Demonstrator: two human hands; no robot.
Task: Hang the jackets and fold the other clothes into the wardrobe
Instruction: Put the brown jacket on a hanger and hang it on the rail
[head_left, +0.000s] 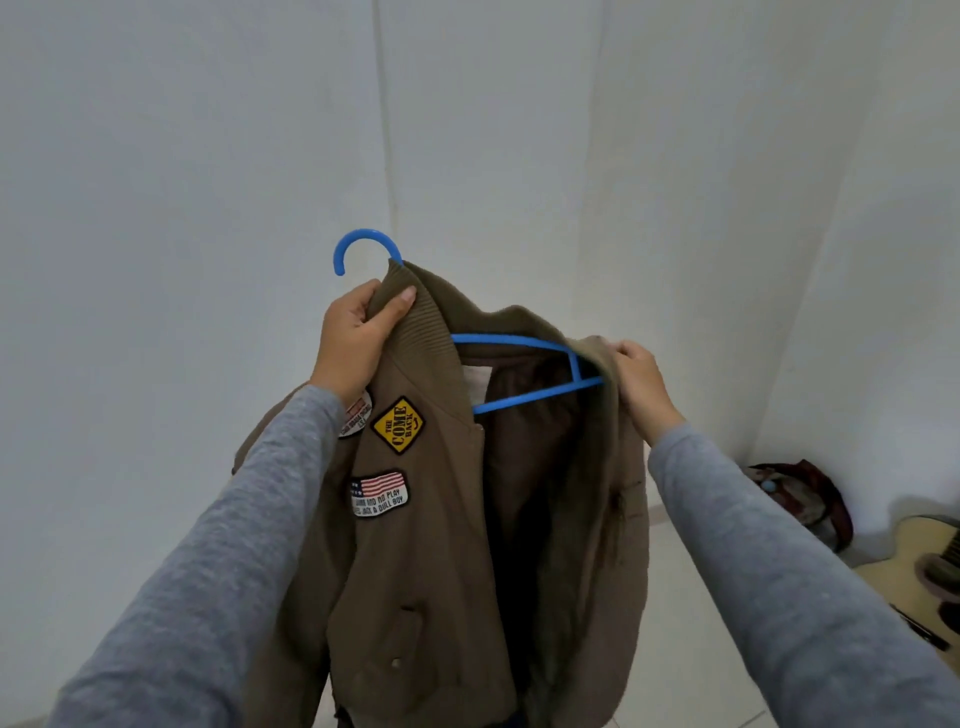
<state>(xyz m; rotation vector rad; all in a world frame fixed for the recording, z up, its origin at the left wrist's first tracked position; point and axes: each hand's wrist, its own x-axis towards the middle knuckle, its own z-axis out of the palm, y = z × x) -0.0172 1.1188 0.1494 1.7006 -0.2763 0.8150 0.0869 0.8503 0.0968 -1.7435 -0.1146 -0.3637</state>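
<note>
- Brown jacket (441, 545) with sewn patches is held up in the air in front of a white wall (182, 208), front open, draped on a blue hanger (519, 342); no wardrobe in my view
- Left hand (356, 343) grips the ribbed collar (415, 322) just below the hook (363, 244), thumb across the outside, fingers curled behind; I judge it carries most of the weight, though cloth hides whether it also has the hanger's neck
- Right hand (641, 382) pinches the jacket's edge at the far end of the hanger, fingertips bunched on the fabric
- Hanger sits tilted: hook high on the left, far arm lower; bare blue bar shows inside the neck opening, so I read that shoulder as only partly seated
- Step in hand, as I judge it: seating the second shoulder on the hanger before hanging
- To do it well: hold the collar hand steady as the anchor and draw the shoulder over the hanger end till the seam rides the tip
- Then level the hanger so the weight hangs evenly, collar centred round the hook's neck
- Smooth the front panels so the lining does not bunch inside
- Risk: releasing the right-hand pinch too soon, the jacket could slide off the low arm
- Lower right, on the floor: a guitar (919, 566) and a dark red bundle (810, 493), well apart from the work
</note>
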